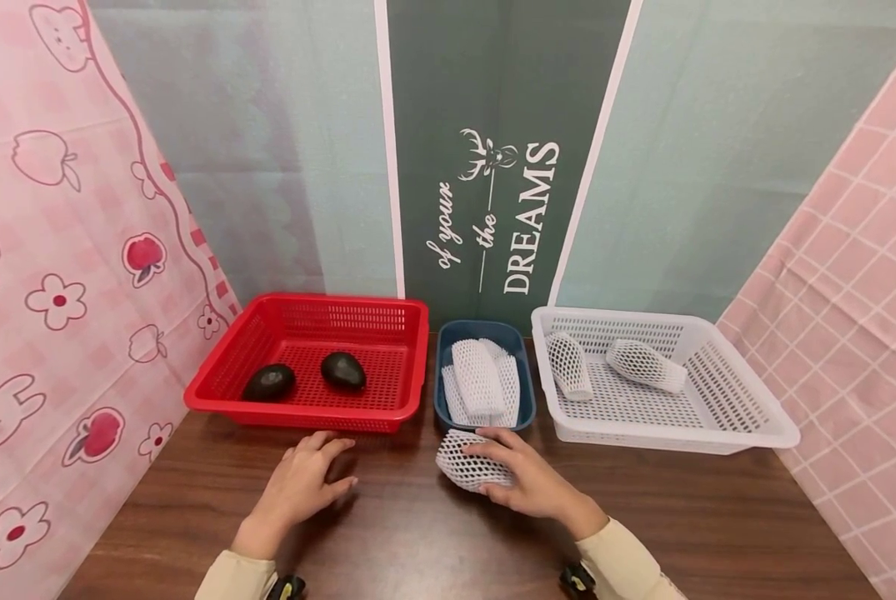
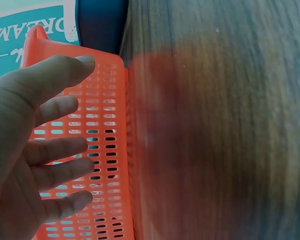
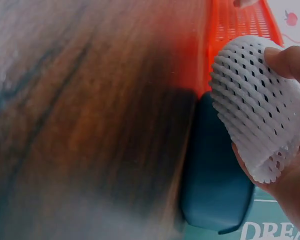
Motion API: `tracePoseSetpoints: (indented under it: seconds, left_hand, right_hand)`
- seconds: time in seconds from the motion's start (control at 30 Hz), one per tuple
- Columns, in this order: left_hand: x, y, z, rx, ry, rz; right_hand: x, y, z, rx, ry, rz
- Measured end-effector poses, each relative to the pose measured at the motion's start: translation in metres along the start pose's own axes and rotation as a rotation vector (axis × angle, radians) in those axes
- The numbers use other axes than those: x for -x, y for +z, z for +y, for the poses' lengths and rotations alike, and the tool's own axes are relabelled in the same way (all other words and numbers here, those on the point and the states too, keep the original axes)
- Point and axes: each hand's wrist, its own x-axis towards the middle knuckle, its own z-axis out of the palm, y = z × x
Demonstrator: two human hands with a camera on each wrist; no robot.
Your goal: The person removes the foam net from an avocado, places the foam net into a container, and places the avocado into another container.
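Observation:
My right hand (image 1: 530, 479) grips an avocado in a white foam net (image 1: 472, 462) just in front of the blue bin. In the right wrist view the netted avocado (image 3: 255, 95) lies between thumb and fingers, dark gaps showing through the mesh. My left hand (image 1: 305, 483) has its fingers spread and holds nothing, close before the front wall of the red basket (image 1: 305, 421). Two bare avocados (image 1: 270, 382) lie inside that basket. Several white foam nets (image 1: 479, 379) are piled in the blue bin (image 1: 438, 392).
At the right stands a white basket (image 1: 673, 437) with two netted avocados (image 1: 568, 367) in it. All three containers sit in a row along the back of the wooden table (image 1: 417, 550). Printed cloths hang behind and on both sides.

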Motion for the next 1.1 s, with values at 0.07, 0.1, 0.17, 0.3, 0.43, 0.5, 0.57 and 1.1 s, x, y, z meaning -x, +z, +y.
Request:
tracePoseSetpoints:
  seconds: [0.07,0.1,0.17,0.3,0.43,0.5,0.57,1.1]
  left_hand:
    - [0.001,0.001,-0.001,-0.003,-0.006,-0.003]
    - [0.001,0.001,-0.002,-0.004,-0.011,-0.007]
    - [0.002,0.003,-0.003,-0.005,-0.024,-0.017]
    - [0.003,0.005,-0.003,0.010,-0.032,-0.030]
    - [0.001,0.005,0.000,0.019,-0.023,-0.023]
    - [0.000,0.003,0.002,0.020,-0.024,-0.022]
    - [0.000,0.000,0.004,0.025,-0.026,-0.017]
    - [-0.005,-0.011,0.020,0.094,-0.026,-0.015]
  right_hand:
    - [0.000,0.003,0.003,-0.019,0.011,-0.017]
    - [0.000,0.005,0.005,-0.028,0.014,-0.023]
    - [0.001,0.008,0.008,-0.039,0.019,-0.032]
    - [0.001,0.010,0.011,-0.055,0.028,-0.029]
    - [0.001,0.008,0.011,-0.052,0.032,-0.038]
    - [0.000,0.006,0.009,-0.032,0.040,-0.056]
    - [-0.001,0.003,0.006,-0.003,0.050,-0.077]
    - [-0.002,-0.025,-0.011,0.131,0.102,-0.153]
